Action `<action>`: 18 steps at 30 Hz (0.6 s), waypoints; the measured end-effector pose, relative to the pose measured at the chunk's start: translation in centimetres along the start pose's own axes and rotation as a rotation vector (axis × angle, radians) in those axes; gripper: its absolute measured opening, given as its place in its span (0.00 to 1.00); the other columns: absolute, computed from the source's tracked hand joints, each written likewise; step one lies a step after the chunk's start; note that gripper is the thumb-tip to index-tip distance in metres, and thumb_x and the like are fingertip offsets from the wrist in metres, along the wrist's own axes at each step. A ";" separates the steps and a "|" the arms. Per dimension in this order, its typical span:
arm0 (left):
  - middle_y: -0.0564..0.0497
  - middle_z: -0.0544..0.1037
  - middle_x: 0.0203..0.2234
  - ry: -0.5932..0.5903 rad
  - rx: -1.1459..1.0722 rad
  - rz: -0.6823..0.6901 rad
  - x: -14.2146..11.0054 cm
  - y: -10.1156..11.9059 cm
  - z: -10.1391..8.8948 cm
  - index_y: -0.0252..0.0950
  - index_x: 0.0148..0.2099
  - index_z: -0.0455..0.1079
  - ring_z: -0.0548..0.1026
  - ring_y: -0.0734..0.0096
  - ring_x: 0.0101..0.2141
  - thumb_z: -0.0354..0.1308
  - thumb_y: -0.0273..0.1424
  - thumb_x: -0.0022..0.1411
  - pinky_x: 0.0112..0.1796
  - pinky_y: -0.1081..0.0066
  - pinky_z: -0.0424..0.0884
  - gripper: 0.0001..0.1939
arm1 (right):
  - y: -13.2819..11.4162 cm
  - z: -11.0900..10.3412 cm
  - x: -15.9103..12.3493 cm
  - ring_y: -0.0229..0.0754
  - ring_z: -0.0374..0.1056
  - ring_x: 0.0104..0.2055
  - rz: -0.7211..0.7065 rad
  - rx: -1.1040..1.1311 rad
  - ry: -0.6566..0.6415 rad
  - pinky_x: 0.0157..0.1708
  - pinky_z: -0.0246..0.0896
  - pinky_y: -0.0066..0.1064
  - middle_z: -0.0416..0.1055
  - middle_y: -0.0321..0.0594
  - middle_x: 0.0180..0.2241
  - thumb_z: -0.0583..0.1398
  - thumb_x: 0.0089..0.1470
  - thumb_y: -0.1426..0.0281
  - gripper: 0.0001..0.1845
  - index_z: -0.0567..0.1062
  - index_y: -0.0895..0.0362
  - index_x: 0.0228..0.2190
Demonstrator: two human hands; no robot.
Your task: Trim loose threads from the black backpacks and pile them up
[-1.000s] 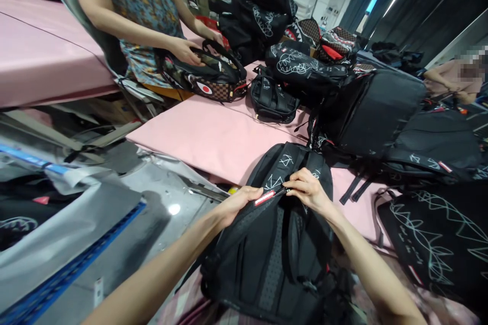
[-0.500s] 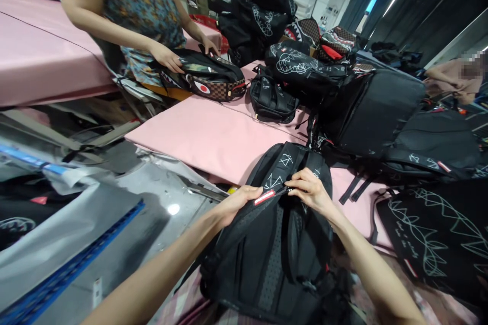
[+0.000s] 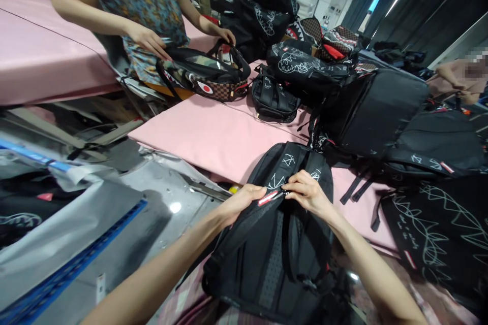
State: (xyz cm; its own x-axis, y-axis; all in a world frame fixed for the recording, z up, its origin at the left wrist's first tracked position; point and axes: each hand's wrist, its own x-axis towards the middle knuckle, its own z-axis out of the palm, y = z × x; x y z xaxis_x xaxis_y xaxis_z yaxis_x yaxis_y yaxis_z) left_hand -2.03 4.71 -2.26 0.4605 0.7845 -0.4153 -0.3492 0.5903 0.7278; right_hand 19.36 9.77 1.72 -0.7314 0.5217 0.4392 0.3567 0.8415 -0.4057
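A black backpack (image 3: 274, 254) with white scribble print lies back-up at the near edge of the pink table (image 3: 213, 134). My left hand (image 3: 244, 202) is closed on its top edge beside a small red label (image 3: 268, 198). My right hand (image 3: 309, 193) pinches something small at the top of the backpack, next to the label; I cannot make out what it is.
Across the table a person's hands (image 3: 147, 39) handle a camo and checkered shark-mouth backpack (image 3: 208, 77). Several black backpacks (image 3: 366, 111) are piled at the back and right. Another printed black bag (image 3: 438, 233) lies at the right. Grey sheets and a blue rail (image 3: 76, 259) lie at the left.
My hands have stayed on the backpack's top, almost unmoved. The person opposite has shifted both hands along the shark-mouth backpack, one reaching toward its handle.
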 end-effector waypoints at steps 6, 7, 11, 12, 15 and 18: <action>0.52 0.71 0.18 0.062 0.132 0.056 -0.5 0.5 1.1 0.30 0.26 0.70 0.64 0.76 0.19 0.61 0.46 0.47 0.23 0.75 0.56 0.21 | -0.8 0.1 0.1 0.40 0.61 0.34 -0.021 -0.033 -0.019 0.33 0.58 0.33 0.68 0.41 0.31 0.58 0.54 0.65 0.11 0.75 0.55 0.38; 0.53 0.70 0.17 0.073 0.166 0.066 -0.6 0.6 1.4 0.31 0.25 0.68 0.63 0.77 0.18 0.61 0.47 0.46 0.22 0.75 0.55 0.21 | -1.0 0.1 0.0 0.40 0.61 0.34 -0.023 -0.036 -0.030 0.33 0.58 0.33 0.68 0.41 0.32 0.58 0.54 0.65 0.11 0.75 0.55 0.38; 0.56 0.66 0.16 0.103 0.270 0.081 -0.6 0.7 1.9 0.32 0.23 0.64 0.59 0.78 0.17 0.58 0.50 0.47 0.21 0.75 0.52 0.23 | -1.6 0.0 -0.3 0.40 0.60 0.35 -0.014 -0.051 -0.061 0.34 0.58 0.34 0.68 0.41 0.33 0.57 0.55 0.66 0.11 0.74 0.54 0.41; 0.56 0.65 0.15 0.112 0.295 0.082 -0.5 0.6 1.9 0.32 0.23 0.64 0.58 0.79 0.17 0.57 0.50 0.47 0.21 0.75 0.51 0.24 | -1.8 -0.1 -0.4 0.40 0.60 0.35 -0.010 -0.055 -0.060 0.34 0.58 0.33 0.67 0.41 0.33 0.57 0.55 0.66 0.11 0.74 0.55 0.41; 0.56 0.63 0.15 0.132 0.366 0.097 -0.3 0.3 1.8 0.33 0.23 0.62 0.57 0.79 0.17 0.56 0.50 0.48 0.21 0.75 0.51 0.23 | -2.1 0.0 -0.6 0.40 0.59 0.35 0.002 -0.059 -0.055 0.34 0.58 0.33 0.67 0.41 0.33 0.57 0.55 0.67 0.11 0.73 0.55 0.40; 0.56 0.64 0.16 0.132 0.390 0.118 -0.2 0.2 1.9 0.33 0.23 0.63 0.58 0.77 0.18 0.55 0.51 0.48 0.21 0.74 0.51 0.23 | -2.4 0.1 -0.8 0.40 0.60 0.35 0.016 -0.052 -0.046 0.34 0.58 0.33 0.67 0.41 0.32 0.57 0.55 0.66 0.11 0.74 0.54 0.40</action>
State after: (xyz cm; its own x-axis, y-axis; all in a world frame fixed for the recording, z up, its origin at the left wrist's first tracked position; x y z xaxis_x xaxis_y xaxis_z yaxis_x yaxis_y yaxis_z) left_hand -0.60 4.32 -1.02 0.3188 0.8749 -0.3646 -0.0468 0.3987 0.9159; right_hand 19.10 7.34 2.27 -0.7509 0.5288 0.3955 0.3973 0.8402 -0.3691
